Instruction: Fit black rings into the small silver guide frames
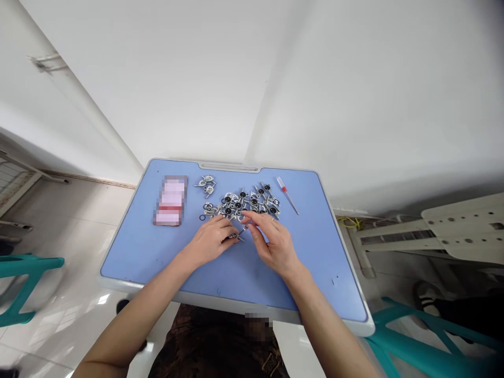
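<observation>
My left hand rests low over the table, its fingers closed on a small silver metal fitting with a short stem. At that same fitting, my right hand pinches a small thin metal piece between thumb and forefinger; its exact kind is too small to make out. Just beyond both hands lies a heap of similar metal fittings, several with round black discs. Black rings lie at the heap's left edge. Farther back sits a smaller group of silver fittings without visible black discs.
The blue table has a pale raised rim and stands against a white wall. A screwdriver with a clear and red handle lies right of the heap. A pixelated phone lies at left. Green stools flank the table.
</observation>
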Motion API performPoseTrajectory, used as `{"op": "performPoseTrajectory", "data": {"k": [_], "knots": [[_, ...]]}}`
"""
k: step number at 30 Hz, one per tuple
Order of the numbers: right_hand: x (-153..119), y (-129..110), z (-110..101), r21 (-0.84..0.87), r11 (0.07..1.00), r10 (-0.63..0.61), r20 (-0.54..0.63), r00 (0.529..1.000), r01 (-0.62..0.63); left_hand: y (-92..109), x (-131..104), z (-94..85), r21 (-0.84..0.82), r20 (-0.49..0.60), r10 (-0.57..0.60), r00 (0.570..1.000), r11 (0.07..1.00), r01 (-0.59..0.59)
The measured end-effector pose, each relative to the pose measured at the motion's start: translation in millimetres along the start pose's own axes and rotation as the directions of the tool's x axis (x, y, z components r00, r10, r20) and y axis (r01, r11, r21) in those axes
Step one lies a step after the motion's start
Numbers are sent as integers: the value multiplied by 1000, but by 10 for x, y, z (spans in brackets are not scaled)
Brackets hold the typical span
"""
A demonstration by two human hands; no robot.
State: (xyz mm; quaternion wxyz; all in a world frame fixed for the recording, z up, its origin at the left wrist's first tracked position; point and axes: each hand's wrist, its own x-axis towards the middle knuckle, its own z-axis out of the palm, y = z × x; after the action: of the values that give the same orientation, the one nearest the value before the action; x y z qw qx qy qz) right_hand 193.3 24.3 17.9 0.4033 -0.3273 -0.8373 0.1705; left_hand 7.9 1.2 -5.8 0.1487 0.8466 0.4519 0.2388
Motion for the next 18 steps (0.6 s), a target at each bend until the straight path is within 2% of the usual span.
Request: {"op": "performPoseTrajectory", "data": {"k": [5, 10, 12, 18], "knots": [[-2, 16, 27, -107, 994, 14, -67, 998, -22, -4, -8, 13, -15, -9, -6, 1000, 1000, 6], [3, -17, -9, 4, 1000, -31, 75, 997, 31, 13, -2, -8, -12, 3, -25, 1000, 1000, 25], [8, -22, -10, 42, 999, -27, 87, 996, 23, 21, 1, -20, -14, 6, -21, 1000, 1000, 21], [7, 33, 71, -96, 994, -45, -41, 998, 41, 35, 2, -39, -6, 11, -23, 1000, 1000, 23]]}}
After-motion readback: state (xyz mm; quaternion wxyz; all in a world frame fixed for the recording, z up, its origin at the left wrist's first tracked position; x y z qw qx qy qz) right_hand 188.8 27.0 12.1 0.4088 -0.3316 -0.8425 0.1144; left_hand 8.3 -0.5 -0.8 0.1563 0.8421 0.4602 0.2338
